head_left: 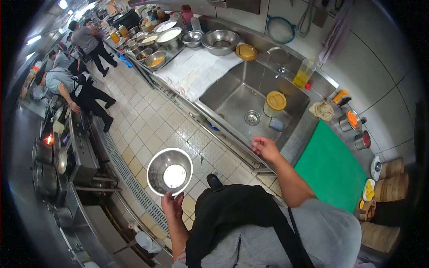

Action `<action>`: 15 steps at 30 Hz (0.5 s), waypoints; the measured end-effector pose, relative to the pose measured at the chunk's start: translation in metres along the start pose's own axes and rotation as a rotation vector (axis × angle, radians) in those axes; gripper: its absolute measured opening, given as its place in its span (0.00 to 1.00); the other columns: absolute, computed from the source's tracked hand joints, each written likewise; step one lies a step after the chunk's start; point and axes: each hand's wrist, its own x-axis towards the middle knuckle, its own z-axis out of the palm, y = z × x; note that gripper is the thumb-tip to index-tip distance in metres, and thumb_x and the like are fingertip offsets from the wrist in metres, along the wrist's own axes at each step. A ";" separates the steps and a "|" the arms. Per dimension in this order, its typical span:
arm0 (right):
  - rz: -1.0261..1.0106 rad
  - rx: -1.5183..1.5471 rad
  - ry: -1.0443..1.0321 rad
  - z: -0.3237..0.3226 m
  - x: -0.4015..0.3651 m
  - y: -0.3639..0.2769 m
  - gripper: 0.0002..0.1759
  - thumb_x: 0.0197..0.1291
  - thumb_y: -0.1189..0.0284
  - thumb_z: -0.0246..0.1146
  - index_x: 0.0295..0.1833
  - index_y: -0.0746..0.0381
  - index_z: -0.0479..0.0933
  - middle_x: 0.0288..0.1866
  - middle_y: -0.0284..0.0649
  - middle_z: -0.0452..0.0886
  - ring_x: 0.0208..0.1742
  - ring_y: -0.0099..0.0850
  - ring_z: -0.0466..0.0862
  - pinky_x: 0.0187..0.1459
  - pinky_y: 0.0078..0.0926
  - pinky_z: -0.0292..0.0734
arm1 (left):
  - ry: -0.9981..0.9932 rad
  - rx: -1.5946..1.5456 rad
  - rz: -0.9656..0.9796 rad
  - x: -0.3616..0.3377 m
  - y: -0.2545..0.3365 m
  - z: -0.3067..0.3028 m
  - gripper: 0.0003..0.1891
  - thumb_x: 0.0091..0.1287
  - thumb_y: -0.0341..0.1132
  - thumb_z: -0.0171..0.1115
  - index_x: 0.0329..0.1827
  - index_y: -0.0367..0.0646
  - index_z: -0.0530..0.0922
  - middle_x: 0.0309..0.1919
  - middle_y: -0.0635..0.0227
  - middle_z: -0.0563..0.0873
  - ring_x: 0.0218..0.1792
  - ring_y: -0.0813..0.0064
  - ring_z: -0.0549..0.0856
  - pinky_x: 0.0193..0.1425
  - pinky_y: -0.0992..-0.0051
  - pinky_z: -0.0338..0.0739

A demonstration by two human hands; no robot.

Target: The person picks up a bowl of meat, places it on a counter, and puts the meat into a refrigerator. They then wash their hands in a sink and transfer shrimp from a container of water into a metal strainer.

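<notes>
My left hand (173, 205) grips the near rim of a round steel bowl (154, 172), which is held out over the tiled floor. Its wall looks finely perforated, like a colander, and a bright white patch (174, 176) fills the bottom; whether that is contents or glare I cannot make out. My right hand (266, 148) hovers by the front edge of the steel sink (228, 100), fingers loosely bent and apart, with nothing in them. Inside the sink stand a tub with a yellow-brown lid (275, 101) and a small grey-blue block (276, 124) near the drain (252, 117).
A green cutting board (333, 165) lies right of the sink. White cloth (201, 71), steel bowls (221, 41) and food containers line the left counter. Stoves with a flame (48, 139) and pots (44, 178) stand across the aisle, where several co-workers (73, 87) are.
</notes>
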 end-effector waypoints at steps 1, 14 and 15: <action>0.023 0.061 0.075 -0.006 -0.001 0.004 0.18 0.62 0.71 0.59 0.56 0.65 0.73 0.36 0.34 0.80 0.33 0.22 0.79 0.35 0.20 0.75 | -0.053 0.035 -0.011 0.016 0.016 0.028 0.18 0.64 0.36 0.51 0.57 0.46 0.65 0.47 0.60 0.78 0.36 0.51 0.84 0.34 0.66 0.82; 0.145 0.424 0.609 -0.067 0.043 0.003 0.15 0.64 0.69 0.59 0.55 0.61 0.74 0.44 0.37 0.81 0.36 0.26 0.81 0.36 0.22 0.76 | -0.787 0.104 0.019 0.193 0.082 0.437 0.15 0.65 0.36 0.56 0.50 0.39 0.67 0.48 0.55 0.78 0.41 0.56 0.84 0.42 0.67 0.84; 0.155 0.419 0.613 -0.072 0.060 -0.004 0.16 0.64 0.69 0.59 0.55 0.61 0.73 0.44 0.37 0.81 0.36 0.26 0.81 0.36 0.22 0.76 | -0.761 0.073 -0.009 0.197 0.080 0.467 0.16 0.66 0.37 0.57 0.51 0.38 0.67 0.47 0.54 0.78 0.42 0.55 0.83 0.44 0.68 0.83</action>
